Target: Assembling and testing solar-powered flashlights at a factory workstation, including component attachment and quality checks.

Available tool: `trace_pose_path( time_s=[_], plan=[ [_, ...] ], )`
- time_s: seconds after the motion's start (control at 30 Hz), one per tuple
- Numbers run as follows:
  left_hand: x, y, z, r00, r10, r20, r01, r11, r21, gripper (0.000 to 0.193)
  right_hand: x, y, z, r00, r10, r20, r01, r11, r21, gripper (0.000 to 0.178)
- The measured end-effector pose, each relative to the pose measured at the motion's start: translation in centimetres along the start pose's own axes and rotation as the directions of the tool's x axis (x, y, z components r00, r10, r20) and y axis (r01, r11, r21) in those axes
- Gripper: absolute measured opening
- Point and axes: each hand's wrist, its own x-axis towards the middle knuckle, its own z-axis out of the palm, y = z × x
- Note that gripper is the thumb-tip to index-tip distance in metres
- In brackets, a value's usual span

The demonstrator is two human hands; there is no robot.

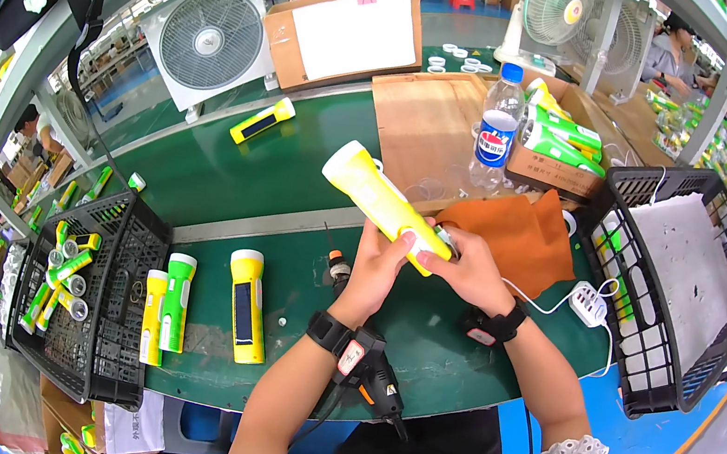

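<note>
Workbench [418,367], handheld flashlight [373,196], crate [126,323] of flashlights [72,266]

A: What's the carrier?
B: Green counter [303,288].
A: Left side?
B: Yellow-and-white flashlight [152,318], green-and-white flashlight [175,304] just beside it, dark-paneled yellow flashlight [248,308] a little apart.
A: Near edge?
B: Black power tool [379,382], partly hidden.
A: Right?
B: Orange cloth [521,241], partly on it; white power strip [589,305], white cables [610,348] attached.

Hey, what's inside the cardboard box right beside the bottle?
Several green, white and yellow flashlight-like pieces are piled in the cardboard box. Its floor and anything beneath them are covered.
</note>
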Motion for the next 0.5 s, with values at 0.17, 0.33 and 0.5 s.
trace_pose_path(
  time_s=[0.17, 0.33, 0.5],
  plan=[
    [0.2, 0.2, -0.5, 0.999, -0.042, -0.015, 0.043, 0.998, 0.049, 0.036, 0.1, 0.1, 0.3, 0.999, 0.027, -0.041, -0.026, 0.999, 0.027, 0.033],
    [0.5, -0.1, -1.0, 0.991, -0.137, -0.005, 0.137, 0.988, -0.069, 0.036, 0.1, 0.1, 0.3, 0.997, 0.070, -0.021, -0.067, 0.993, 0.096, 0.036],
    [0.4, 0.1, -0.8, 0.992, -0.120, 0.043, 0.123, 0.989, -0.079, 0.039, 0.1, 0.7, -0.1, 0.999, 0.046, 0.009, -0.047, 0.996, 0.070, 0.035]
  ],
)
